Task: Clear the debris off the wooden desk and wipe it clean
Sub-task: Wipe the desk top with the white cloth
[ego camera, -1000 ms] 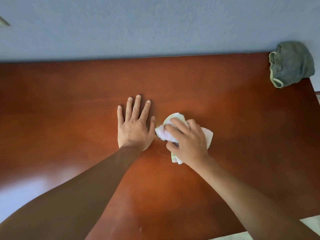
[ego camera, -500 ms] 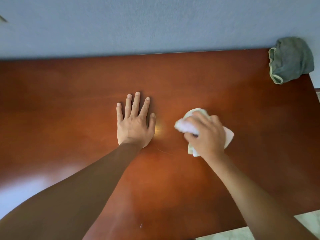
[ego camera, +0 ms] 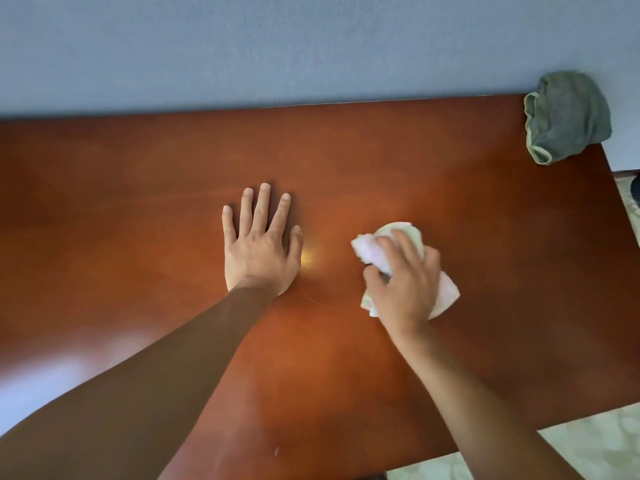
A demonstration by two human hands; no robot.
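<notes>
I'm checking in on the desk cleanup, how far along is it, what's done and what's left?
Done: no loose debris shows on the wooden desk, apart from a thin hair-like strand near the middle. In hand: the right hand grips a white cloth against the top, mid-wipe, while the left hand rests flat. Left: a grey-green rag lies bunched at the far right corner, and which parts remain unwiped can't be told.
</notes>
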